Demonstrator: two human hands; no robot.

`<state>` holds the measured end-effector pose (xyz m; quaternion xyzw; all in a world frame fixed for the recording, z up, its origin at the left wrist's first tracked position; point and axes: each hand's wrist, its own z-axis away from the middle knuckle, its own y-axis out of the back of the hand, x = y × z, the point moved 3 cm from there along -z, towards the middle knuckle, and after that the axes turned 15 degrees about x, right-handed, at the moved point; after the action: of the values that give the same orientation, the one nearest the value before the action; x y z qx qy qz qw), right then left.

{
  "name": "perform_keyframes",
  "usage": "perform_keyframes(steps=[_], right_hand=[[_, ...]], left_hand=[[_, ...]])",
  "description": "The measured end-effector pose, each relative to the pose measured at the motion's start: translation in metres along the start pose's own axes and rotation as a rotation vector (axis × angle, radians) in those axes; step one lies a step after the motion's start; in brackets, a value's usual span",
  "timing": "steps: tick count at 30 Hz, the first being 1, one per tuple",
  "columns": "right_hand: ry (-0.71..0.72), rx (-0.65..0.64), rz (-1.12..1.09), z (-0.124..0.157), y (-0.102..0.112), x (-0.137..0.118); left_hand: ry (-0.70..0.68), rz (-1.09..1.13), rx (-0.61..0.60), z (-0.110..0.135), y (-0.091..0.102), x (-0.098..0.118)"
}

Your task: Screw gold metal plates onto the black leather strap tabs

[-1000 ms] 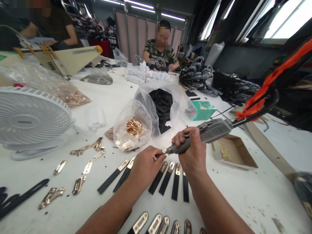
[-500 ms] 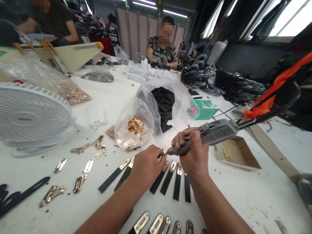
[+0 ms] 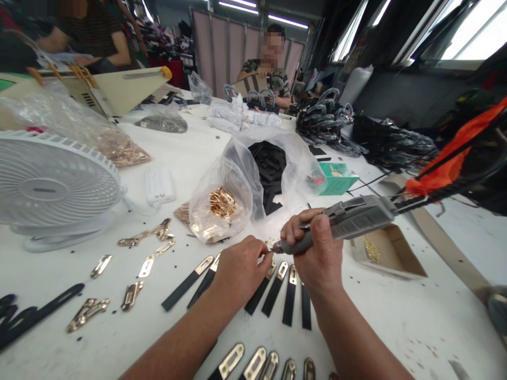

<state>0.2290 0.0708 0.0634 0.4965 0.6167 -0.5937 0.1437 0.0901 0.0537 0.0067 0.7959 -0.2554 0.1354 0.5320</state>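
Observation:
My right hand (image 3: 317,253) grips a grey electric screwdriver (image 3: 340,221), its tip pointing left and down at a small gold part. My left hand (image 3: 241,269) is closed in a pinch at that tip, holding something too small to make out. Under both hands lies a row of black straps with gold end clips (image 3: 277,287) on the white table (image 3: 396,316). More gold-tipped straps (image 3: 253,364) line the near edge.
A plastic bag of gold clips (image 3: 217,208) and black pieces (image 3: 269,169) sits just beyond my hands. Loose gold clips (image 3: 138,248) lie left, a white fan (image 3: 51,190) further left. A small cardboard box of screws (image 3: 386,250) is right. Two other people sit at the far side.
The view has shifted slightly; my hands stay together at the screwdriver tip. The person at the far end has raised something in front of their chest.

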Motion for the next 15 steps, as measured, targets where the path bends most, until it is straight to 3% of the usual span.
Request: perform_keyframes(steps=[6,15], right_hand=[[0.001,-0.044,0.01,0.0012,-0.0006,0.0004],[0.032,-0.048,0.018,0.0014,0.0015,0.0]], left_hand=[[0.006,-0.022,-0.039,-0.0009,0.0028,0.0023],[0.002,0.001,0.003,0.0001,0.0011,0.002]])
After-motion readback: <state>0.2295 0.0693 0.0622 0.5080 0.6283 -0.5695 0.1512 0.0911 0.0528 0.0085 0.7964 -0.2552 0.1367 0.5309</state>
